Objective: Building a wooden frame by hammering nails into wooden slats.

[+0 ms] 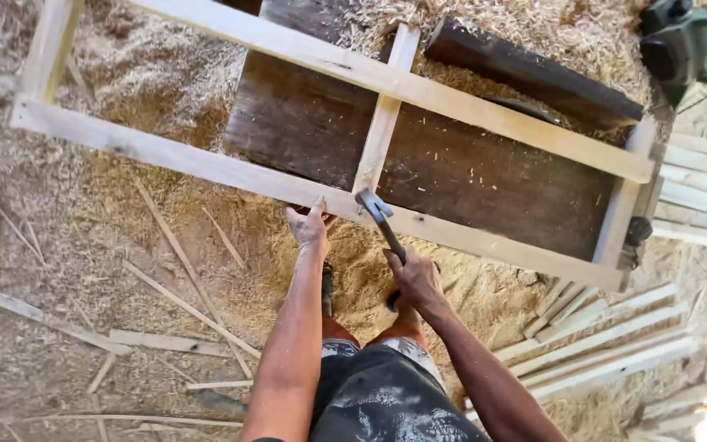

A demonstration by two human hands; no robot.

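Observation:
A pale wooden frame [206, 168] of two long rails and short cross-pieces lies across a dark worn workbench [452, 176]. My left hand [309, 227] grips the near rail's edge, just left of the middle cross-piece [382, 123]. My right hand [416, 278] holds the handle of a claw hammer [376, 209]. The hammer's dark metal head rests at the joint where the cross-piece meets the near rail.
Sawdust and shavings [157, 106] cover the ground and bench. A dark plank [533, 74] lies on the bench's far side. A green power tool [689, 45] sits at top right. Stacked pale slats [607, 344] lie at right, thin offcuts [182, 303] at left.

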